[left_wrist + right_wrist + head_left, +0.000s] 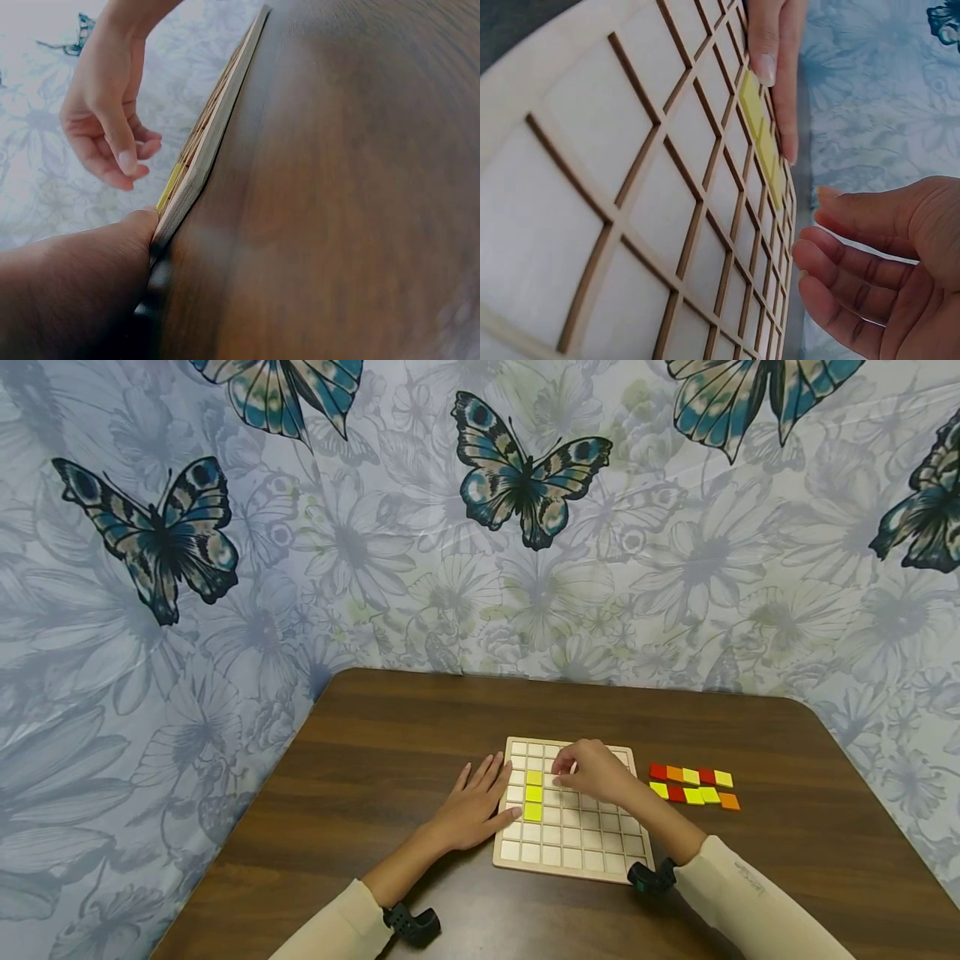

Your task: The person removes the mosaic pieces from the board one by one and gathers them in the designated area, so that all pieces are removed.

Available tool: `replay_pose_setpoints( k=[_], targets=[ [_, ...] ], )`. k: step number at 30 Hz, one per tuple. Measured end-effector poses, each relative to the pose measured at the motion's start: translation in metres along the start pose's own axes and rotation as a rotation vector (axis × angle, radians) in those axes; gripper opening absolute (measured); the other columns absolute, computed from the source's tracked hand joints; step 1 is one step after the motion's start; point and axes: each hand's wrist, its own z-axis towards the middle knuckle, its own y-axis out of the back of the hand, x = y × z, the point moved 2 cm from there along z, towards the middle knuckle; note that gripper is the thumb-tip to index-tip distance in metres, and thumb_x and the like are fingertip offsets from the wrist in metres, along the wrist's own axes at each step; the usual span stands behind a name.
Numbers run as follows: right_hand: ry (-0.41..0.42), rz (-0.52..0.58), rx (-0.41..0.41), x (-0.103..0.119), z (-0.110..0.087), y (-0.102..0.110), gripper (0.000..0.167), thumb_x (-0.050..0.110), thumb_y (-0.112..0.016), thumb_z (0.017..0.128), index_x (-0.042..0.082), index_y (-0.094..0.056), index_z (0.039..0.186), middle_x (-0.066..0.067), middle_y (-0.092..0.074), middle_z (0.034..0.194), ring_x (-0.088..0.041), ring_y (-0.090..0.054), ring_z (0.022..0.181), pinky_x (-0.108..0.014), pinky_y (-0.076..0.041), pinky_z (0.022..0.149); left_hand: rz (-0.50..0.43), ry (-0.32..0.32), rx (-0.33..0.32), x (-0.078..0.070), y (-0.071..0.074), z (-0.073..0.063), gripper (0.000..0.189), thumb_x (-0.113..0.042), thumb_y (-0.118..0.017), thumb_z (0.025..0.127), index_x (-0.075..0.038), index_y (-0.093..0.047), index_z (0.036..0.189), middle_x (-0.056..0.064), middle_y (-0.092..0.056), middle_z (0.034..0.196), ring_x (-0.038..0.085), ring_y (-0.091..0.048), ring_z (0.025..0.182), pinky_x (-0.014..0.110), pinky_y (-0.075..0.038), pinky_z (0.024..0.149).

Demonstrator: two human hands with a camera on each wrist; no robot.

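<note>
A pale wooden grid board (572,837) lies on the table, divided into square cells. Three yellow square tiles (533,793) fill a short column near its left side. My left hand (467,814) rests along the left edge of the board, fingers extended and spread, thumb beside the lowest yellow tile. Over the upper middle of the board hovers my right hand (596,772), to the right of the yellow tiles. In the right wrist view, this right hand (900,262) has loosely bent fingers, thumb apart from them, and nothing visible between them.
Right of the board lie two rows of loose square tiles, among them a red tile (657,772), an orange tile (729,802) and a yellow tile (723,779). The brown table (405,727) meets a butterfly-patterned cloth backdrop (420,568) at its far edge.
</note>
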Motion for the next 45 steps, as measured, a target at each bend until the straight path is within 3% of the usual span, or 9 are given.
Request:
replay_pose_setpoints(
  k=[13, 21, 30, 38, 45],
  targets=[
    [-0.012, -0.031, 0.035, 0.003, 0.024, -0.018, 0.009, 0.006, -0.083, 0.083, 0.009, -0.076, 0.080, 0.005, -0.065, 0.070, -0.009, -0.056, 0.064, -0.028, -0.049, 0.060, -0.009, 0.003, 0.008, 0.000, 0.000, 0.000, 0.079, -0.056, -0.039, 0.106, -0.003, -0.019, 0.162, 0.019, -0.011, 0.168, 0.034, -0.010, 0.156, 0.061, -0.008, 0.121],
    [-0.008, -0.075, 0.045, 0.002, 0.029, -0.023, 0.009, 0.008, -0.085, 0.082, 0.009, -0.076, 0.082, 0.007, -0.064, 0.070, -0.009, -0.055, 0.064, -0.028, -0.049, 0.061, -0.005, 0.012, 0.015, 0.000, -0.001, -0.001, 0.080, -0.057, -0.037, 0.106, -0.005, -0.017, 0.163, 0.017, -0.009, 0.169, 0.033, -0.009, 0.156, 0.060, -0.007, 0.121],
    [-0.028, -0.053, 0.050, 0.002, 0.031, -0.024, 0.013, 0.009, -0.087, 0.080, 0.011, -0.074, 0.079, 0.007, -0.063, 0.068, -0.010, -0.054, 0.062, -0.027, -0.048, 0.060, -0.005, 0.018, 0.019, -0.001, 0.000, 0.000, 0.080, -0.059, -0.036, 0.106, -0.006, -0.018, 0.163, 0.017, -0.010, 0.169, 0.033, -0.009, 0.156, 0.060, -0.008, 0.121],
    [-0.061, -0.041, 0.013, 0.004, 0.030, -0.023, 0.013, 0.005, -0.086, 0.080, 0.009, -0.074, 0.078, 0.004, -0.065, 0.072, -0.011, -0.056, 0.066, -0.029, -0.049, 0.062, 0.006, 0.013, 0.022, 0.000, -0.001, 0.000, 0.079, -0.058, -0.036, 0.106, -0.006, -0.018, 0.163, 0.017, -0.009, 0.169, 0.033, -0.009, 0.156, 0.060, -0.008, 0.121],
    [-0.028, -0.027, -0.042, 0.006, 0.028, -0.023, 0.010, 0.001, -0.083, 0.082, 0.007, -0.076, 0.078, 0.002, -0.071, 0.076, -0.009, -0.057, 0.064, -0.028, -0.049, 0.058, 0.019, 0.017, 0.023, 0.002, -0.004, 0.001, 0.080, -0.060, -0.035, 0.105, -0.008, -0.017, 0.163, 0.015, -0.008, 0.170, 0.030, -0.007, 0.156, 0.058, -0.008, 0.121]
  ],
)
